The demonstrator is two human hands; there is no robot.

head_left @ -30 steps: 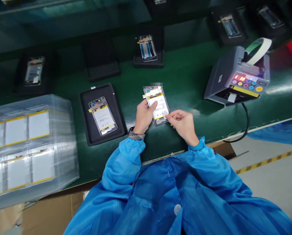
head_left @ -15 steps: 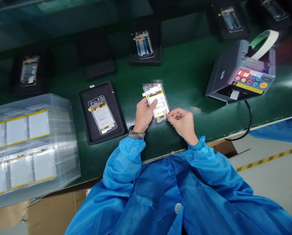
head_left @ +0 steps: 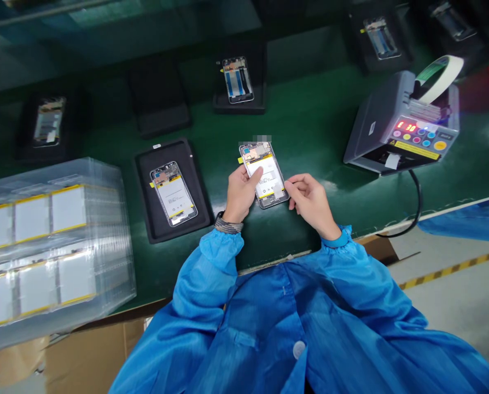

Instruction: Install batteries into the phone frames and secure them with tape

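My left hand [head_left: 241, 192] is closed around the left side of an opened phone [head_left: 275, 201], its thumb lying on the white battery [head_left: 265, 174]. The phone has a bare circuit board at its top, yellow strips across the battery's ends and a yellow tab at its upper left. At the phone's lower right edge is my right hand [head_left: 310, 201], its fingers curled and the thumb and fingertips close together. Whatever they may pinch is too small to make out. A similar opened phone [head_left: 173, 194] with a battery lies in a black tray [head_left: 156, 232] on the left.
A clear plastic tray stack [head_left: 109, 219] with several batteries stands at the left. On the right is a grey tape dispenser [head_left: 376, 123] with a lit display. Another opened phone [head_left: 238, 80] lies on a black tray behind, with more along the green bench [head_left: 310, 117].
My right hand has shifted slightly right, from over the phone's lower right corner to its edge. My left hand still holds the phone in about the same place. The view has shifted slightly.
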